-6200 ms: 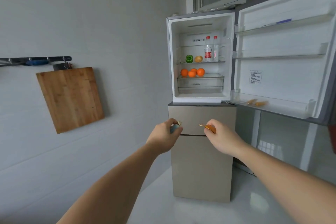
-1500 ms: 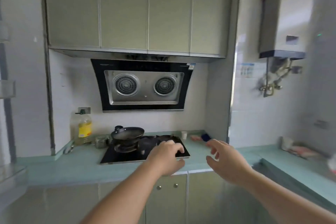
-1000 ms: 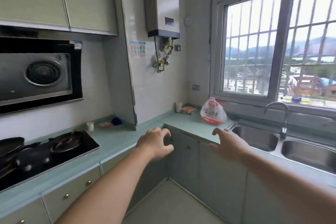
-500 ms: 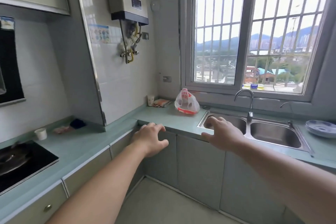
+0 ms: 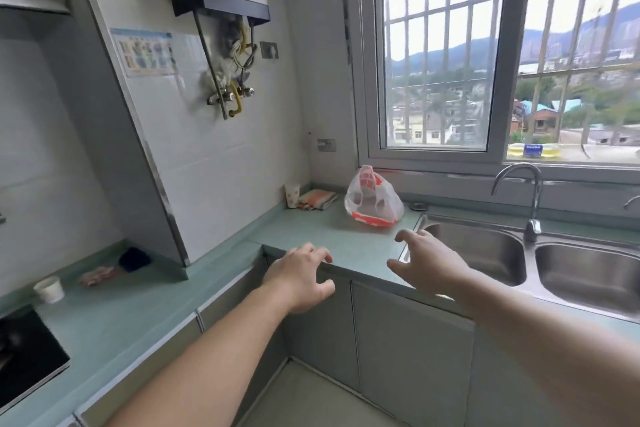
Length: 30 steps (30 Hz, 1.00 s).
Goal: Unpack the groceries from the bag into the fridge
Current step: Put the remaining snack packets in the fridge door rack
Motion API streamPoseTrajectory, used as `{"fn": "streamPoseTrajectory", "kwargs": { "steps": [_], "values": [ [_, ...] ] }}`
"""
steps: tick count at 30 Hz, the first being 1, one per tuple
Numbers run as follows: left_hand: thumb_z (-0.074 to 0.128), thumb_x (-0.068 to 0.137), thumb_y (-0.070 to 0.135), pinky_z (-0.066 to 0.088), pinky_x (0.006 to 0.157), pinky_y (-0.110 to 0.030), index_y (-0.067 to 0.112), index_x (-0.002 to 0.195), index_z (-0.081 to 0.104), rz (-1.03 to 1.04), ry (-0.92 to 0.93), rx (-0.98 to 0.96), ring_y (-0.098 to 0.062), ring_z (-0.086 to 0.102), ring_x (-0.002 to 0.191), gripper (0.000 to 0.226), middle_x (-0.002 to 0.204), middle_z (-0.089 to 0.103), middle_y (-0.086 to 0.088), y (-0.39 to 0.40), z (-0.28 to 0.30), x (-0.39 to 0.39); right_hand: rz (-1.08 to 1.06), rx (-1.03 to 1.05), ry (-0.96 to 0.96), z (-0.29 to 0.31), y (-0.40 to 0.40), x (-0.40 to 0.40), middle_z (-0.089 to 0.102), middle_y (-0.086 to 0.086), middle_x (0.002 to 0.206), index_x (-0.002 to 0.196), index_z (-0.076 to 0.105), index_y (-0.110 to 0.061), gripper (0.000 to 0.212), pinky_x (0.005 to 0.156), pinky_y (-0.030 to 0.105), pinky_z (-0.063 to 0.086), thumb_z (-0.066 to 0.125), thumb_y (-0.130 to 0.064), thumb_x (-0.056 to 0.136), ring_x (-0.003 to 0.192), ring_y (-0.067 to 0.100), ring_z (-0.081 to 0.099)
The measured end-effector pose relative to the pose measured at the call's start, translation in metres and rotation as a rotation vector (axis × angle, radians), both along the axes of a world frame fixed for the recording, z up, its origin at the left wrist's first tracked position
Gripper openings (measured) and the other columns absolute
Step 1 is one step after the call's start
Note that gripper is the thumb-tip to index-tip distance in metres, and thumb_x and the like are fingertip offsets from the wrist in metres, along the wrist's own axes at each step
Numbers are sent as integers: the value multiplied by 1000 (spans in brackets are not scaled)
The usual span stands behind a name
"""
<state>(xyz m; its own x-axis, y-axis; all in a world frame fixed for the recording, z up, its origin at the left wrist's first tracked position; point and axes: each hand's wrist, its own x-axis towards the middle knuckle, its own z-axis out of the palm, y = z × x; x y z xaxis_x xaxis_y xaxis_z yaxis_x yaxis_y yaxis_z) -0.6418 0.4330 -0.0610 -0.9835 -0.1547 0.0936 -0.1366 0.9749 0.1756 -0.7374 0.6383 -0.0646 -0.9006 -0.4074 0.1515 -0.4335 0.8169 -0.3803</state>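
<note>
Both hands empty, fingers spread: left hand [image 5: 300,277] and right hand [image 5: 427,262] out ahead, likely reaching for the plastic grocery bag [image 5: 372,200] on far bench [image 5: 304,232] corner, left of sink [image 5: 485,255]

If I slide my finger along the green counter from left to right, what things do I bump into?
Black stovetop → small white cup → dark blue thing → patterned cup → folded cloth → plastic grocery bag → sink with its tap.
</note>
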Motion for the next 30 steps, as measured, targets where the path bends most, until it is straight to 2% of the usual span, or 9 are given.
{"fn": "streamPoseTrajectory", "kwargs": {
  "steps": [4, 7, 12, 16, 22, 25, 30],
  "values": [
    [53, 87, 43, 45, 97, -37, 34, 128, 48, 14, -1, 49, -15, 47, 120, 43, 131, 49, 6, -14, -2, -60, 30, -17, -33, 0, -16, -60, 48, 0, 136, 136, 43, -23, 54, 98, 36, 45, 54, -46, 89, 120, 19, 51],
    [53, 88, 43, 46, 93, -35, 34, 130, 47, 23, -7, 63, -15, 49, 118, 43, 131, 48, 7, -32, -4, -98, 54, -14, -40, -2, -33, -94, 47, -2, 138, 137, 42, -24, 54, 97, 36, 46, 55, -45, 89, 121, 18, 51],
    [53, 86, 43, 49, 85, -34, 35, 130, 46, 2, -7, 100, -16, 53, 109, 45, 130, 48, 7, -76, -9, -165, 93, 19, -39, 2, -78, -153, 51, 3, 130, 134, 45, -23, 50, 93, 34, 47, 57, -43, 89, 112, 21, 54],
    [52, 85, 47, 51, 86, -38, 37, 128, 46, -28, 22, 172, -15, 55, 105, 45, 128, 49, 8, -125, -12, -227, 94, 52, -53, 3, -124, -195, 52, 3, 128, 131, 47, -22, 45, 90, 28, 44, 58, -37, 90, 106, 20, 53],
    [54, 88, 46, 47, 85, -33, 32, 129, 48, -105, 79, 279, -14, 53, 106, 44, 126, 50, 5, -193, 1, -317, 37, 97, -10, 27, -199, -260, 51, 0, 131, 135, 45, -24, 54, 92, 29, 45, 58, -47, 88, 110, 19, 56],
    [56, 88, 47, 43, 80, -28, 32, 126, 51, -153, 81, 289, -11, 51, 99, 41, 121, 52, 6, -209, 0, -356, 15, 104, -21, 30, -220, -291, 50, -1, 132, 135, 46, -24, 53, 92, 29, 44, 58, -44, 88, 109, 19, 56],
    [57, 87, 45, 48, 87, -32, 32, 123, 52, -191, 60, 287, -15, 55, 104, 38, 120, 52, 5, -224, -8, -425, -10, 73, -22, 25, -242, -352, 53, -2, 129, 132, 49, -24, 47, 92, 29, 46, 57, -40, 88, 108, 18, 56]
  ]
}}
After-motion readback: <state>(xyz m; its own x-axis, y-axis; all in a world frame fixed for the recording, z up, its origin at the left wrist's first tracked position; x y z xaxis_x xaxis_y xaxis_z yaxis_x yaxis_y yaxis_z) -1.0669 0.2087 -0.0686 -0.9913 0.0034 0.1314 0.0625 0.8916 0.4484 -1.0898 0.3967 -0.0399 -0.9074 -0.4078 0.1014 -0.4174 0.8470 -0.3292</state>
